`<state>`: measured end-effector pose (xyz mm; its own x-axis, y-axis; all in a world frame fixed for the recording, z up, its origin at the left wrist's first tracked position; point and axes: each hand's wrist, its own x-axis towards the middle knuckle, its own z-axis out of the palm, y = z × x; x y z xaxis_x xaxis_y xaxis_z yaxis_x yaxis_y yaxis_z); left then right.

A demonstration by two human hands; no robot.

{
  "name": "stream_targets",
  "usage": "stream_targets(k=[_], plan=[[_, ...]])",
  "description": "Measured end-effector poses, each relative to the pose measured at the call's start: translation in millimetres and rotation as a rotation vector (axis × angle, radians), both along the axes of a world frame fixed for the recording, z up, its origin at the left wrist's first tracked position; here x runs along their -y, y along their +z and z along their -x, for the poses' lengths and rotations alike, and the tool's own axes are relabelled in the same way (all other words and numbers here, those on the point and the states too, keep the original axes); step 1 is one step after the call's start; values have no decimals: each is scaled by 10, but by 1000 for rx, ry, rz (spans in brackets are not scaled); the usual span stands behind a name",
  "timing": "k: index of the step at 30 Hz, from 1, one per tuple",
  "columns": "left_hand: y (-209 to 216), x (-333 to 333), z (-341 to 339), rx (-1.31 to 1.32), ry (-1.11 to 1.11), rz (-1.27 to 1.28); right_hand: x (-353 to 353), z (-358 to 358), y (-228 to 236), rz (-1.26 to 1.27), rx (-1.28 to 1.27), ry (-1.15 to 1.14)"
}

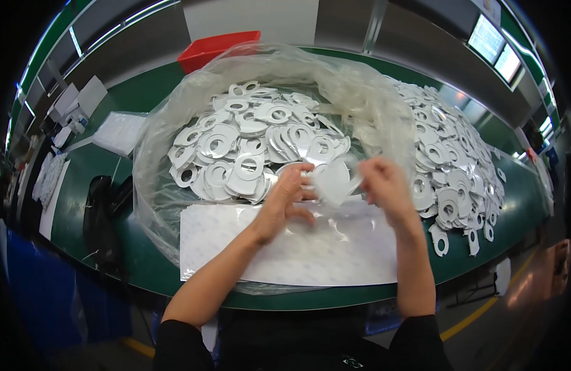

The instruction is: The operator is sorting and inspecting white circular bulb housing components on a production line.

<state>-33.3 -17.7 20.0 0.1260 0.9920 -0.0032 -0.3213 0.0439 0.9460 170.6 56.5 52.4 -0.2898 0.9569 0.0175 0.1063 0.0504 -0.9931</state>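
fingers of the left hand (280,205) are apart beside a blurred white piece (330,183); those of the right hand (389,190) curl close, their grip too blurred to tell. it is between both hands, near ringed parts (274,143) in a clear bag (154,179).

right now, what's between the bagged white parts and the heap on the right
In the head view, the clear plastic bag's crumpled side lies between the bagged white parts and the right heap, the right hand close by.
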Motion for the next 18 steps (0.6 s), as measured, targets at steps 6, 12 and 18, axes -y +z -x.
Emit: stream_targets(k=[6,12,18], plan=[[150,-79,362,-1438,823,-583,-313,-594,228,-82,-723,-421],[39,-37,429,-1644,655,-283,-109,-313,243,-358,-216,-343],[-3,-54,432,-1670,754,-284,477,227,-32,-736,525,466]])
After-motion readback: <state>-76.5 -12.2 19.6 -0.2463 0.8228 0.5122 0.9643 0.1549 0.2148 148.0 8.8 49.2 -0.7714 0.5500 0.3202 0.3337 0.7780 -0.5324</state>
